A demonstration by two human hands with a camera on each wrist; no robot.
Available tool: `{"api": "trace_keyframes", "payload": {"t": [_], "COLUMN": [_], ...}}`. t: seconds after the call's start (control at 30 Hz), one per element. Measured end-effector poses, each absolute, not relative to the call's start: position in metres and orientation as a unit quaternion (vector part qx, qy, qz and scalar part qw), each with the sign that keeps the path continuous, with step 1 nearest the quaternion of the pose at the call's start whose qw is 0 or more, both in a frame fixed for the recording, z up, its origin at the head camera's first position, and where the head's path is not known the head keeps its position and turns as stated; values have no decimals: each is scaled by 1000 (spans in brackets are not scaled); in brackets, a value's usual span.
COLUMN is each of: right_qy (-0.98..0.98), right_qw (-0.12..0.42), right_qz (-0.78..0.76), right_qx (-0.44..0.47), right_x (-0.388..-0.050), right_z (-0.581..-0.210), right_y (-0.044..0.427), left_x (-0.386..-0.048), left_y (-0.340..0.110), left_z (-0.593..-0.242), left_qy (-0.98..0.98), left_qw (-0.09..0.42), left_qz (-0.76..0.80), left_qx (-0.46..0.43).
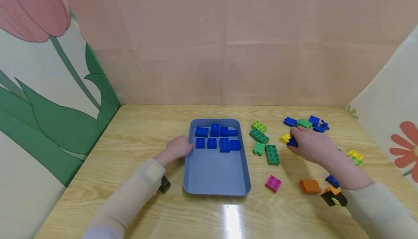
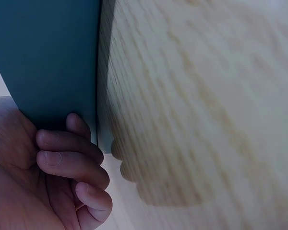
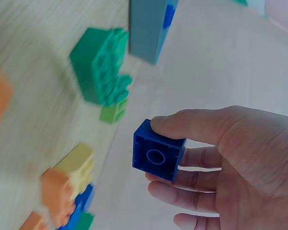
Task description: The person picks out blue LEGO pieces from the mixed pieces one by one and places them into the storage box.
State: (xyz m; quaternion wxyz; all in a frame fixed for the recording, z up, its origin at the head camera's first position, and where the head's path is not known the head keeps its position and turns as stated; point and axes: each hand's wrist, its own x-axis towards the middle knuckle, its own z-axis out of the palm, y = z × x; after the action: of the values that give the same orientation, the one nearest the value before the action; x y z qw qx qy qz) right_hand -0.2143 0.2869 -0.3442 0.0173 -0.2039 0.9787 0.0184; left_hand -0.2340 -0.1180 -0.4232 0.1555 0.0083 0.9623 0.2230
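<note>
4 green bricks (image 1: 259, 136) lie between tray (image 1: 217, 175) and right hand (image 1: 312, 144).

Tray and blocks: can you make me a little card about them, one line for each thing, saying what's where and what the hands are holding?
Tray: blue-grey, on the table
In it: eight blue blocks, two rows of four
Left grip: touches the tray's left rim
Right grip: holds another blue block, hollow underside showing
Right of the tray: four green blocks, light and dark
Pink block: on the table, right of the tray
Orange block: right of the pink one
</note>
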Motion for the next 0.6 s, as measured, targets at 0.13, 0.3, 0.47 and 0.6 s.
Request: {"api": "trace_keyframes", "payload": {"t": [0.13,0.3,0.47,0.6], "right_qy": [969,954,938,928], "right_qw": [-13,-45,-84,-99], "right_qz": [13,14,41,41], "right_qx": [-247,-295,-333,-357], "right_x": [-214,-214,-213,-212], "right_z": [-336,-329,-323,-318], "right_y": [264,235,208,189], "left_x": [-234,-234,-233,-234], "left_y": [-118,-119,-118,-118], "left_z": [-424,-424,-424,-423], "left_qy": [963,962,962,963], "left_qw": [154,155,156,157], "left_qz": [221,225,226,220], "left_qx": [6,6,6,2]}}
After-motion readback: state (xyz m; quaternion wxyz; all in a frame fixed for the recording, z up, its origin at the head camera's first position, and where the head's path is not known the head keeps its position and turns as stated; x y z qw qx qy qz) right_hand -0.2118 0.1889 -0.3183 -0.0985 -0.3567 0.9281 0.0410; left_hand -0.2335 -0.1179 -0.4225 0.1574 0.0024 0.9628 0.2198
